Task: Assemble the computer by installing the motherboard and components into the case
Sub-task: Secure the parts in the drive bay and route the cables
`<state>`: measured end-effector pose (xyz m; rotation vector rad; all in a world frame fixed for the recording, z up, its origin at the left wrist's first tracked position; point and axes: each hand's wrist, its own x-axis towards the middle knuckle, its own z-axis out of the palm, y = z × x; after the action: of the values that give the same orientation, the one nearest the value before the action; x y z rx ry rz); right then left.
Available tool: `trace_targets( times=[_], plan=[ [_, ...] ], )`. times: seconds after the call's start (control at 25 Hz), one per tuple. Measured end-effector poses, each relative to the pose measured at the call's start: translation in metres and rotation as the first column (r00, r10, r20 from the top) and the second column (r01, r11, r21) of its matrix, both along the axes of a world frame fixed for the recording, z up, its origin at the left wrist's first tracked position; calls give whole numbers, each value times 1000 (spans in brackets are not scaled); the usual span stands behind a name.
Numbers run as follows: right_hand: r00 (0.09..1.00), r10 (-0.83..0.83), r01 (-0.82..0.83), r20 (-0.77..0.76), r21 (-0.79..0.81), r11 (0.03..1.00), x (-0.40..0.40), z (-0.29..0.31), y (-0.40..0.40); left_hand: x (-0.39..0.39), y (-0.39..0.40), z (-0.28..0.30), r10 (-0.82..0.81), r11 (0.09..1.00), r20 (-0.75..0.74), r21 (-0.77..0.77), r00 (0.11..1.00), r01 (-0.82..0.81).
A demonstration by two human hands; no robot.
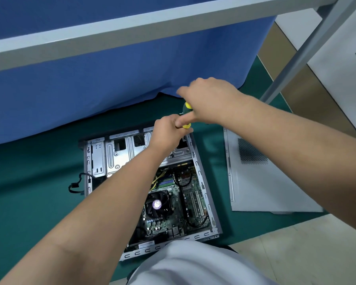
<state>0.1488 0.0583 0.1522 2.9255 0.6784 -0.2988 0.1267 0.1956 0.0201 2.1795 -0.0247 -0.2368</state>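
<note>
An open metal computer case (206,192) lies flat on a green mat, with the green motherboard (179,202) and its black CPU fan (156,204) inside. At the case's far right corner stands a green and yellow screwdriver (187,108). My right hand (210,99) grips its handle from above. My left hand (169,134) is curled round the lower part of the screwdriver, just above the drive cage (119,155). The tip of the tool is hidden behind my left hand.
A grey side panel (261,177) lies on the mat (29,182) right of the case. A black cable (76,186) hangs out at the case's left side. Blue cloth (90,83) and a grey frame bar (132,27) stand behind. My white-clad knee (193,264) is near the front.
</note>
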Motion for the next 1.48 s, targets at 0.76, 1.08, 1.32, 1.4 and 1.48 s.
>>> trace_targets(
  times=[0.76, 1.08, 1.32, 1.4, 1.48],
  plan=[
    [996, -75, 81, -47, 139, 987, -10, 12, -12, -3, 1, 7, -155, 980, -24, 122, 988, 157],
    [892, -241, 349, -383, 240, 906, -37, -40, -74, 15, -12, 33, -398, 871, 401, 447, 825, 203],
    [563, -501, 813, -657, 330, 481, -71, -149, -98, -16, 18, -13, -191, 925, 223, 367, 956, 99],
    [475, -566, 861, -674, 222, 457, -77, -183, -97, -30, 47, -33, -142, 901, 136, 428, 980, 71],
    [428, -608, 869, -669, 119, 480, -78, -212, -92, -42, 70, -48, -120, 880, 97, 472, 988, 60]
  ],
)
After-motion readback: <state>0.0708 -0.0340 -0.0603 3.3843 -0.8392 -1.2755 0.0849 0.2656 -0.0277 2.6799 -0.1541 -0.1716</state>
